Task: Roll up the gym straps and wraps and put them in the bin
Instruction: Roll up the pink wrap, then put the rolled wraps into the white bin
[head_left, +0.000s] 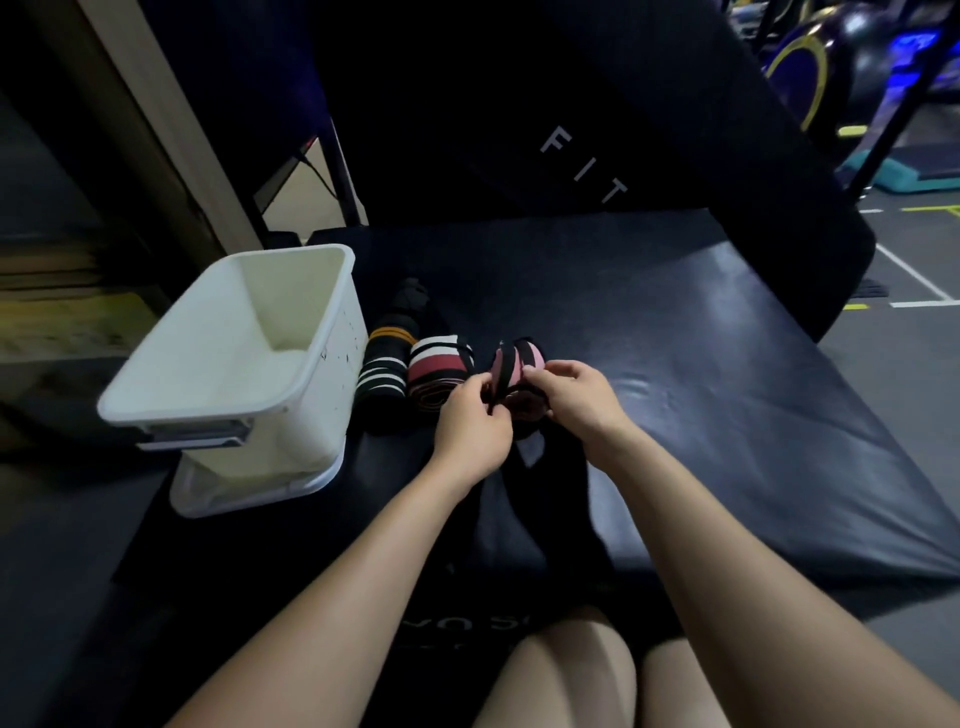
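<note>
Two hands (472, 431) (576, 395), three wraps (511, 376), one bin (234, 410).

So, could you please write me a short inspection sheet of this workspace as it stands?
Surface: dark padded mat, sheen at right.
Job's things: white bin at left, looks empty; pink wrap between both hands; red roll and black roll lie beside the bin.
Clutter: black strap trailing toward the person.
Grippers: left hand pinches the wrap's band; right hand grips the pink wrap.
Cables: nothing seen.
Surroundings: dim gym, dark pad marked FIT, floor lines.
</note>
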